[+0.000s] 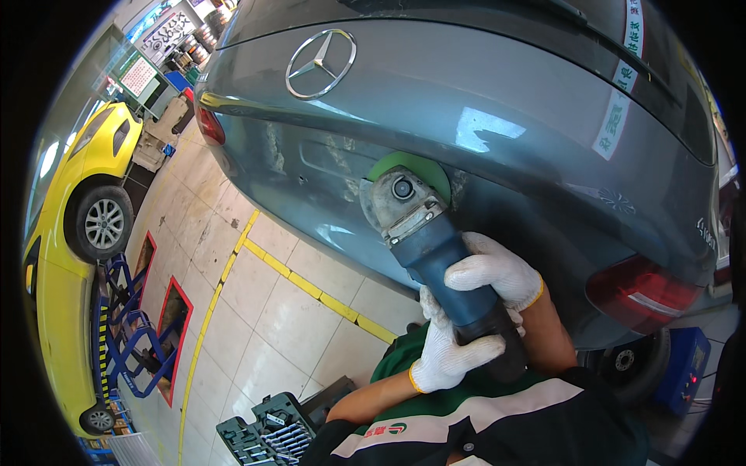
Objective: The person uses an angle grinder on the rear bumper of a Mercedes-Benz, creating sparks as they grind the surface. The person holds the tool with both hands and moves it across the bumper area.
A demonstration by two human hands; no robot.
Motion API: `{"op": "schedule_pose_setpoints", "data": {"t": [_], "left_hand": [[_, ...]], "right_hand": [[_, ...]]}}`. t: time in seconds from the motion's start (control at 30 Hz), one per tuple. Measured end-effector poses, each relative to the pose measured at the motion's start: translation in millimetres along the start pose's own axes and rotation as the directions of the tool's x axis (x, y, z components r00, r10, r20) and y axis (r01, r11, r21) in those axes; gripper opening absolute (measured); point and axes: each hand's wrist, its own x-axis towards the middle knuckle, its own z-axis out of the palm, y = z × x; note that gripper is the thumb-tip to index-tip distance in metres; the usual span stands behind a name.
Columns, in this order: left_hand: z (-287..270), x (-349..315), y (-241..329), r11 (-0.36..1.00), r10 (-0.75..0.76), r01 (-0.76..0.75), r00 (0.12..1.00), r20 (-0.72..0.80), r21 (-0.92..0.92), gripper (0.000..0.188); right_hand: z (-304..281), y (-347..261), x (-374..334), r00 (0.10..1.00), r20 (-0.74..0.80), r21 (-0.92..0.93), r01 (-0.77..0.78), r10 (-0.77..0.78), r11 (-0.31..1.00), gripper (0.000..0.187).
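A blue angle grinder (443,268) with a grey metal head is held in both hands, its green disc (423,175) at the rear panel of a grey-blue car (373,116). Whether the disc touches the paint I cannot tell. My left hand (451,349), in a white knit glove, grips the dark rear end of the tool. Farther up, my right hand (497,273), gloved the same way, wraps round the blue body. Pale, rough scuffed patches (272,147) mark the panel around the disc. Right of my hands sits a red tail light (641,291).
An open green tool case (268,431) with several wrenches lies on the tiled floor at lower left. Yellow lines (311,287) cross the tiles. Left stands a yellow car (62,272) over a blue scissor lift (132,334). A wheel (625,357) and blue box (684,369) are at right.
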Motion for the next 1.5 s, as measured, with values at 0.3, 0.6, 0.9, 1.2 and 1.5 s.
{"op": "schedule_pose_setpoints", "data": {"t": [0.3,0.6,0.9,1.2,1.5], "left_hand": [[0.8,-1.3,-2.9,1.000,-0.014,0.014,1.000,-0.007,0.013,0.058],[4.7,-7.5,2.3,0.998,-0.003,0.002,1.000,-0.006,-0.061,0.053],[7.1,-4.6,-0.8,0.999,0.006,-0.008,0.999,-0.049,-0.050,0.054],[11.2,-0.3,6.8,0.999,0.036,-0.036,0.999,-0.013,-0.012,0.051],[9.9,1.5,8.0,0.999,0.036,-0.036,0.999,-0.020,-0.001,0.051]], "right_hand": [[-0.2,1.7,-2.4,1.000,-0.010,-0.020,0.007,-0.007,1.000,0.043],[0.6,5.0,0.7,0.999,0.040,-0.039,-0.021,0.023,0.999,0.037],[-6.4,6.2,0.5,0.998,0.059,-0.006,0.011,-0.010,1.000,0.042],[-7.3,4.6,-0.5,0.999,0.046,0.007,0.026,-0.026,1.000,0.044],[-9.8,7.6,2.2,0.999,0.029,0.056,0.013,-0.014,0.998,0.053]]}}
